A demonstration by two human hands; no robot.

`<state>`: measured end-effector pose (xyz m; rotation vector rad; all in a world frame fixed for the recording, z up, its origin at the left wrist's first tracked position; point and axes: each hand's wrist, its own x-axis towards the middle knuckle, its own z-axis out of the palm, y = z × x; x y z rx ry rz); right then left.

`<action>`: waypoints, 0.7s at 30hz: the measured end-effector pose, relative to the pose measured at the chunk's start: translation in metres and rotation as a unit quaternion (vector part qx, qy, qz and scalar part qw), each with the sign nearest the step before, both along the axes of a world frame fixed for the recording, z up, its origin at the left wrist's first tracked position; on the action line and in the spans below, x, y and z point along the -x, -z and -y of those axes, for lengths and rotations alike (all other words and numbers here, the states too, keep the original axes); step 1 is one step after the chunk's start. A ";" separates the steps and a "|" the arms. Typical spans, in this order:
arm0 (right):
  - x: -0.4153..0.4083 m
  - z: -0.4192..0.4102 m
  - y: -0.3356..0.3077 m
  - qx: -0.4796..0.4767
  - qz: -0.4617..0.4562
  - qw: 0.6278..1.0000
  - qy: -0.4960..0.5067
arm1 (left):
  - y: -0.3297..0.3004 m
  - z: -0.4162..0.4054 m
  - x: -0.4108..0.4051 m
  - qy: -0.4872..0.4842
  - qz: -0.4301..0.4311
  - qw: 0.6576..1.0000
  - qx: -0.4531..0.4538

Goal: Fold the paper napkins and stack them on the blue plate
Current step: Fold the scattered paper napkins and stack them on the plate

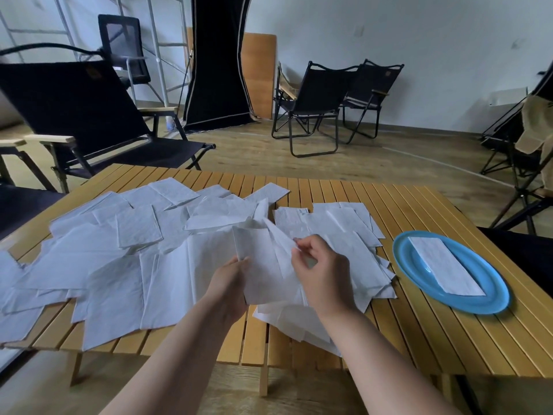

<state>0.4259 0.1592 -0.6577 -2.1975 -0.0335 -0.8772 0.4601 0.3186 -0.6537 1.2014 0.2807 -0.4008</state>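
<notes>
We hold 1 napkin (263,265) above the tabletop (419,324), left hand (229,287) and right hand (321,271) each pinching an edge. The blue plate (490,298) carries 1 folded napkin (446,269). Uneven pulling could tear it.

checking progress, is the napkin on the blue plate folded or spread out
Folded. The napkin on the plate lies as a narrow rectangular strip on the blue plate, far narrower than the spread sheets on the table.

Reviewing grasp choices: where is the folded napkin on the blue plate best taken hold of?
Pinch the folded napkin at its near short edge, coming from the person's side. It lies flat along the blue plate, so an exposed end edge probably lifts more easily than its middle.
</notes>
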 end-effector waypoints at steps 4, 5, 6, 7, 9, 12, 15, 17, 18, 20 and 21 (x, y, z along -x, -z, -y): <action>0.002 -0.019 0.003 0.103 0.024 0.992 -0.064 | -0.001 0.002 0.002 0.010 0.001 1.000 0.023; 0.003 -0.023 0.006 0.120 0.012 0.989 -0.082 | -0.001 0.002 0.001 0.007 -0.002 1.000 0.024; 0.004 -0.026 0.008 0.131 -0.003 0.986 -0.101 | 0.000 0.002 0.001 0.002 -0.004 1.000 0.022; 0.004 -0.028 0.011 0.141 -0.017 0.983 -0.120 | 0.001 0.002 0.000 0.000 -0.004 1.000 0.014; 0.007 -0.032 0.013 0.156 -0.031 0.977 -0.144 | 0.001 -0.001 0.000 0.005 0.007 1.000 0.007; 0.009 -0.035 0.011 0.200 -0.009 0.970 -0.136 | 0.001 -0.004 0.000 0.018 0.015 0.999 0.027; 0.010 -0.036 0.010 0.231 0.010 0.965 -0.123 | 0.002 -0.004 -0.002 0.026 0.015 0.999 0.025; 0.007 -0.034 0.011 0.225 -0.001 0.964 -0.144 | 0.003 -0.004 -0.003 0.033 0.009 0.999 0.029; 0.007 -0.033 0.012 0.225 -0.005 0.962 -0.154 | 0.003 -0.005 -0.003 0.032 0.003 0.999 0.038; 0.006 -0.029 0.012 0.223 -0.016 0.960 -0.169 | 0.003 -0.006 -0.005 0.028 -0.008 0.998 0.062; 0.006 -0.027 0.012 0.223 -0.021 0.959 -0.174 | 0.003 -0.007 -0.005 0.025 -0.012 0.997 0.075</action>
